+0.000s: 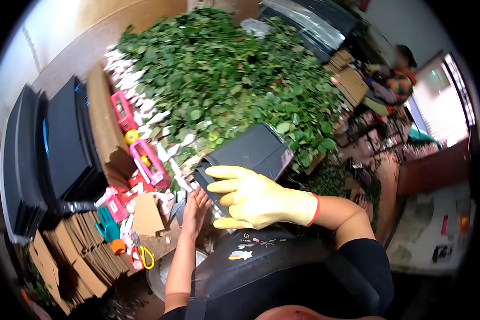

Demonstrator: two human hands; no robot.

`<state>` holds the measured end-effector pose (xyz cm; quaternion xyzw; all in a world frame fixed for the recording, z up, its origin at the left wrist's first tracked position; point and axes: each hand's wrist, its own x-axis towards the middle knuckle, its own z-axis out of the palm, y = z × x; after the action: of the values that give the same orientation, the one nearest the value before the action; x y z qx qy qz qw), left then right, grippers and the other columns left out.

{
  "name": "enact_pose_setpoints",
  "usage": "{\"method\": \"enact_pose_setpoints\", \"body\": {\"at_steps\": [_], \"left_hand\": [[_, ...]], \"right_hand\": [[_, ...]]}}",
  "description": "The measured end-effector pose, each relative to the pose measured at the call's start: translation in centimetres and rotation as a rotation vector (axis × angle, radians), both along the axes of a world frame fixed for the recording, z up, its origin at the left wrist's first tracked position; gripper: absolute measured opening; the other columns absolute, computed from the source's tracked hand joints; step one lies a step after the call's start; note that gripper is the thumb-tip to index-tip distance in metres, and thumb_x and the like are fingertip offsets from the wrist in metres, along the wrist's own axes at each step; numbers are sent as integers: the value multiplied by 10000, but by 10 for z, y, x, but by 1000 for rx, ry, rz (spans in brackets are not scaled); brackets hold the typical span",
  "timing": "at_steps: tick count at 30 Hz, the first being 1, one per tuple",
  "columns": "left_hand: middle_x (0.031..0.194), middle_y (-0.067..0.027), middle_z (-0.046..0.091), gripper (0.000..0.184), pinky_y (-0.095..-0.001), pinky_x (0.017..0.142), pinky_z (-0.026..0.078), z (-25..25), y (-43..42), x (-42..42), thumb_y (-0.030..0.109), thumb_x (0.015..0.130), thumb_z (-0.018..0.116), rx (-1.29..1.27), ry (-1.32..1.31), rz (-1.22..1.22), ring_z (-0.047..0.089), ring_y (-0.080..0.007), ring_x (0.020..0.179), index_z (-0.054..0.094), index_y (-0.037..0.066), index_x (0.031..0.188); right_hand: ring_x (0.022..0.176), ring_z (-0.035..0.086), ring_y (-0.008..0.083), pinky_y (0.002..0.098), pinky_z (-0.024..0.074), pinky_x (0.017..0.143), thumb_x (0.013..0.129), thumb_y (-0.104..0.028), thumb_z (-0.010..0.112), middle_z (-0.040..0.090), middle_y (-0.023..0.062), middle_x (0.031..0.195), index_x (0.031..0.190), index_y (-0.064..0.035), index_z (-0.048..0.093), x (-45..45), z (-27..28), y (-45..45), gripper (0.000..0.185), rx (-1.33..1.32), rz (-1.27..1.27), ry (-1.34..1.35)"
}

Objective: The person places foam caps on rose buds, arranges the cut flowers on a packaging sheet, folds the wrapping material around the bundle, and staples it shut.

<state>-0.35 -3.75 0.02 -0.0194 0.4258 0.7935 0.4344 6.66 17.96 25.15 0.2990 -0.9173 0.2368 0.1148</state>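
Note:
A black sheet (250,152), curled over at its left edge, lies on the worktable in front of me, against a heap of leafy stems. My right hand (245,197) wears a pale yellow rubber glove with a red cuff. Its fingers are spread over the near part of the sheet, hiding that part; whether they touch it I cannot tell. Bare, my left hand (196,209) is beside the sheet's near left corner with fingers stretched out. A small dark piece (178,209) lies just left of it.
Green leafy stems (197,64) with white-covered heads (124,72) cover the table. Leftward are pink tape dispensers (148,162), black sheet stacks (69,138), cardboard pieces (85,256), scissors (144,257) and a teal glove (108,224). A metal basin (157,280) stands below. Another person (397,85) sits far right.

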Motion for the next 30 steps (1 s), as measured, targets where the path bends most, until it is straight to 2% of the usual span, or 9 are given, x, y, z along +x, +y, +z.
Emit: {"method": "enact_pose_setpoints", "body": {"at_steps": [3, 5, 8, 9, 11, 15, 17, 26, 30], "left_hand": [[1532, -117, 560, 897, -487, 1205, 398, 32, 57, -14, 695, 980, 614, 547, -251, -123, 537, -287, 1395, 449, 37, 1566], [1512, -123, 581, 901, -495, 1193, 418, 27, 70, -16, 726, 932, 653, 412, -300, -17, 544, -312, 1390, 530, 45, 1510], [1535, -127, 566, 935, -500, 1200, 406, 78, 84, 1, 755, 930, 631, 547, -156, -42, 532, -317, 1407, 517, 50, 1533], [1559, -127, 542, 1042, -505, 1213, 388, 78, 85, 3, 832, 909, 567, 580, -110, -124, 516, -322, 1422, 432, 60, 1596], [1590, -133, 503, 1125, -511, 1237, 348, 129, 106, 27, 889, 897, 495, 586, 3, -151, 482, -320, 1456, 332, 67, 1648], [1647, -178, 395, 1011, -515, 1253, 311, 194, 175, 77, 867, 982, 276, 330, 641, -429, 401, -336, 1506, 385, 85, 1614], [1735, -173, 203, 906, -556, 1277, 207, 199, 229, 106, 776, 1043, 175, 378, 1201, -502, 233, -347, 1589, 543, 87, 1502], [1637, -280, 339, 985, -708, 1231, 134, 288, 301, 267, 917, 887, 446, 1050, 1436, -650, 139, -559, 1561, 578, 135, 1471], [1605, -251, 371, 1095, -654, 1247, 175, 256, 347, 313, 961, 880, 275, 1067, 1414, -663, 170, -487, 1573, 544, 79, 1472]], "right_hand": [[977, 691, 332, 561, 480, 1099, 910, -310, 756, 738, 128, 912, 775, -2, 725, 37, 22, 12, 339, -252, -90, 152], [1038, 647, 379, 528, 499, 988, 917, -122, 677, 675, 205, 1032, 1008, 39, 690, 71, 51, 34, 186, -269, -380, 103], [1418, 546, 384, 446, 429, 1191, 967, -169, 781, 571, 225, 1517, 1524, -6, 502, 154, -19, 67, 644, -475, -1202, 225], [1431, 533, 361, 436, 417, 1201, 1006, -296, 701, 531, 209, 1557, 1551, -25, 474, 182, -48, 77, 650, -936, -1282, 124], [1458, 506, 313, 415, 394, 1220, 1084, -550, 542, 451, 176, 1636, 1603, -64, 418, 233, -85, 95, 722, -1875, -1283, -117], [1453, 489, 284, 448, 319, 1269, 1095, -651, 382, 423, 151, 1654, 1609, -58, 411, 291, -39, 65, 786, -2525, -684, -218], [1455, 487, 282, 446, 320, 1269, 1099, -640, 378, 425, 151, 1654, 1610, -56, 409, 325, -36, 66, 777, -2500, -658, -190], [1462, 483, 270, 437, 322, 1269, 1117, -591, 361, 433, 149, 1650, 1614, -48, 400, 503, -24, 53, 737, -1779, -1280, 207], [1465, 480, 266, 432, 324, 1269, 1125, -569, 353, 437, 148, 1649, 1615, -45, 397, 532, -6, 73, 719, -1546, -1387, 395]]}}
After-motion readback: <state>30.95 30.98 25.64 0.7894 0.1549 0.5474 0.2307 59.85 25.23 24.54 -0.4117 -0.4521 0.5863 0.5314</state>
